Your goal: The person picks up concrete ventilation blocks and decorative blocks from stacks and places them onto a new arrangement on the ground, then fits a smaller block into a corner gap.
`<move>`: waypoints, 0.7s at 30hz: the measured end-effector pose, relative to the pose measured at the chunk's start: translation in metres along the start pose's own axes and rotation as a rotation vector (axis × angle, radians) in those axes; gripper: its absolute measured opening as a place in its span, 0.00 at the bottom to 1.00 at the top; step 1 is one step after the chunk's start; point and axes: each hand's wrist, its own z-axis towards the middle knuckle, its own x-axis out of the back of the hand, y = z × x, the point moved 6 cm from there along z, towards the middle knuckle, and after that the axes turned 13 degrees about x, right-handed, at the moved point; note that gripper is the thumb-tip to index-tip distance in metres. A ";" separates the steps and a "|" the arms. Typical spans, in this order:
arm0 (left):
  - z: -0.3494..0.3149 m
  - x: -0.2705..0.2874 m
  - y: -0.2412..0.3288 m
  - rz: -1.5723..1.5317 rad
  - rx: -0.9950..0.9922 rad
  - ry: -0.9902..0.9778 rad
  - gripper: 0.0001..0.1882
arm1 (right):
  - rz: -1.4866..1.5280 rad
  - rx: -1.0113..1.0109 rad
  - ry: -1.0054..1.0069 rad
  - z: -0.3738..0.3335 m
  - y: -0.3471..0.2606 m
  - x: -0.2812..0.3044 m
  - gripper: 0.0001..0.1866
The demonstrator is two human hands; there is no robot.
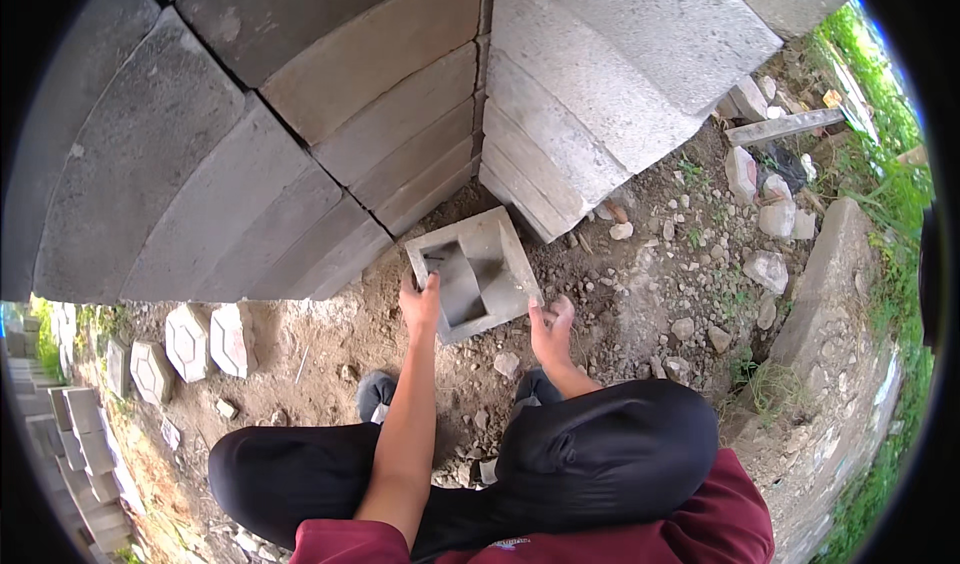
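Observation:
Between my hands is a grey, square-framed hollow concrete block (517, 264), its open side facing up toward me. Inside, its walls are partly shaded. My left hand (421, 307) grips the left wall, thumb over the rim and the other fingers out of sight beneath. At the near right corner, my right hand (552, 332) holds the edge with its fingertips, the remaining fingers curled. Whether the block rests fully on the soil or is slightly lifted, I cannot tell. Its far corner lies close to the foot of the stacked concrete blocks (400, 94).
Tall stacks of slabs (610, 74) rise directly ahead. Hexagonal pavers (187, 342) stand in a row at left, with more stacked blocks (85, 424) beyond. Loose stones (767, 271) and a long concrete ledge (822, 274) lie at right. My bent knees (610, 434) flank the near side.

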 end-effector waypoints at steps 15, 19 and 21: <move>-0.005 0.003 0.006 0.135 -0.078 0.022 0.15 | 0.628 -0.776 -0.030 -0.021 -0.026 -0.077 0.22; -0.007 -0.002 0.009 0.101 -0.109 0.017 0.14 | 0.602 -0.767 -0.075 -0.011 -0.016 -0.078 0.22; -0.009 -0.006 0.008 0.085 -0.090 0.028 0.14 | 0.562 -0.745 -0.076 -0.004 -0.024 -0.071 0.22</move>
